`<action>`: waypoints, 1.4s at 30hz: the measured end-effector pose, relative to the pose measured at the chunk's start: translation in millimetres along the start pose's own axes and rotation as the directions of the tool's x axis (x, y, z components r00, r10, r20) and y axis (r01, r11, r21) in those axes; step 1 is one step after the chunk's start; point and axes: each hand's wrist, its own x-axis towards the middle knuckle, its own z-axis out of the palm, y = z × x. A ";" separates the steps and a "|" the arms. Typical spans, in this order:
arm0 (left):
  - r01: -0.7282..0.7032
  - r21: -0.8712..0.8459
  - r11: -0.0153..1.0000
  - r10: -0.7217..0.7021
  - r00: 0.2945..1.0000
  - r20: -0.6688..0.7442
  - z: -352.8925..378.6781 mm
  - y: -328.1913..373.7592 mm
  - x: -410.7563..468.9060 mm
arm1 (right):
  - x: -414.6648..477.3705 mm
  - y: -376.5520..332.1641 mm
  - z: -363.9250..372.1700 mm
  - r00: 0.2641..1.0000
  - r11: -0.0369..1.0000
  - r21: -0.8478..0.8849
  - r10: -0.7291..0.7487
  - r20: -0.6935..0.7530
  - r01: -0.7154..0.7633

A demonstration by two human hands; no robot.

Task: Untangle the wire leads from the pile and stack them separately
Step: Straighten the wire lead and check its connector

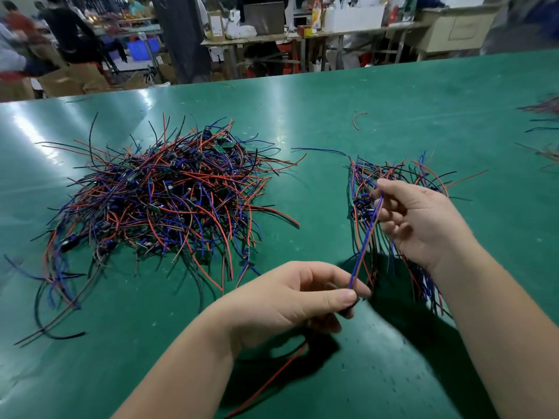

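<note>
Wire lead (366,234), a thin pair of blue and reddish-brown insulated strands, is running taut and slanted above the table, just in front of the person. The left hand (290,300) is pinching its lower end between thumb and forefinger, where a small dark part is showing, too blurred to make out. The right hand (423,222) is pinching the upper end with its fingertips, the other fingers curling loosely.

Under the right hand the sorted stack (381,172) of red, blue and black leads is lying roughly parallel on the smooth green table mat (393,101). Well to the left, the tangled pile (163,201) is spreading in a loose mound, with little green circuit boards and dark parts caught among the wires. A long red wire (272,382) is trailing toward the near edge below the left hand. A short curved red offcut (357,117) and a single blue strand (320,151) are lying apart between the heaps.

Beyond the table, a blue plastic crate (142,46) is sitting under a bench and brown cardboard boxes (75,81) are crowding the floor; a brown labelled carton (216,25) is standing on a bench, its print too blurred to read.
</note>
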 end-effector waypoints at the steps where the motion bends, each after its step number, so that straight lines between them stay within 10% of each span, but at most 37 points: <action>1: -0.032 0.016 0.999 0.032 0.999 -0.017 -0.4 -0.4 0.3 | 0.6 -0.4 -0.7 1.000 0.999 0.028 0.024 -0.010 -0.024; 5: -0.197 -0.186 0.963 0.174 0.976 -0.133 -4.0 6.8 2.3 | 0.7 -0.5 -1.2 0.979 0.981 0.063 0.175 0.099 -0.182; 9: -0.478 -0.565 0.673 0.242 0.864 -0.442 -12.2 19.8 2.6 | -1.8 5.3 0.2 0.940 0.950 -0.223 0.265 0.214 -0.217; 12: -0.642 -0.557 0.527 0.229 0.738 -0.635 -19.5 22.4 4.4 | -7.2 10.4 1.6 0.917 0.901 -0.404 0.285 0.279 -0.157; 15: -0.692 -0.415 0.590 0.315 0.671 -0.671 -16.3 16.4 9.5 | -15.3 14.5 7.1 0.845 0.930 -0.338 0.294 0.447 -0.145; 18: -0.628 -0.028 0.778 0.509 0.656 -0.558 -4.9 3.5 13.8 | -21.6 16.1 16.9 0.790 0.978 -0.129 0.208 0.577 -0.163; 23: -0.529 0.308 0.791 0.612 0.690 -0.386 7.1 -8.2 16.8 | -20.6 9.8 15.6 0.872 0.993 -0.011 0.105 0.478 -0.113; 29: -0.376 -0.085 0.923 0.289 0.820 -0.494 8.4 -3.1 17.0 | -22.8 15.5 15.2 0.830 0.986 -0.159 0.122 0.543 -0.041; 42: 0.095 -0.078 0.992 -0.109 0.976 -0.189 9.8 -5.1 10.5 | -2.0 11.6 1.6 0.996 0.986 -0.161 -0.032 0.086 0.046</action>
